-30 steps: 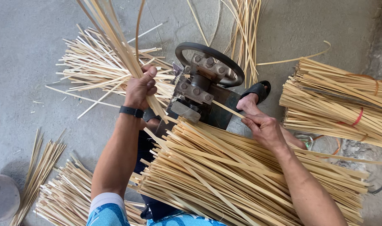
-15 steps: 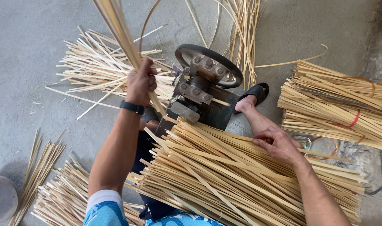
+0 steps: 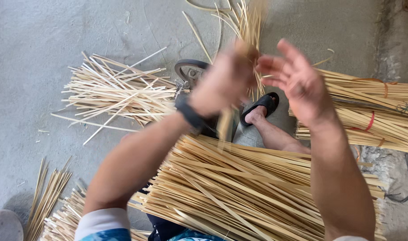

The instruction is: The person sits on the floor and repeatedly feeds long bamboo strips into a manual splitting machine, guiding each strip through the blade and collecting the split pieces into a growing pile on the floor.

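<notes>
My left hand (image 3: 224, 80) is raised in front of the camera, blurred, and closed around a bunch of thin bamboo strips (image 3: 247, 27) that stick upward. My right hand (image 3: 297, 80) is lifted beside it with fingers spread, holding nothing. A black watch band circles my left wrist. Beneath the hands, a small metal machine with a black wheel (image 3: 190, 70) is mostly hidden. A large pile of pale bamboo strips (image 3: 239, 192) lies across my lap.
A loose heap of strips (image 3: 119, 91) lies on the concrete floor at left. Tied bundles with red bands (image 3: 373, 111) are stacked at right. More strips (image 3: 47, 201) sit at lower left. My foot in a black sandal (image 3: 259, 109) rests by the machine.
Both hands rose from the machine and lap pile toward the camera. The left hand lifted its bunch of strips; the right hand left the pile and opened beside it.
</notes>
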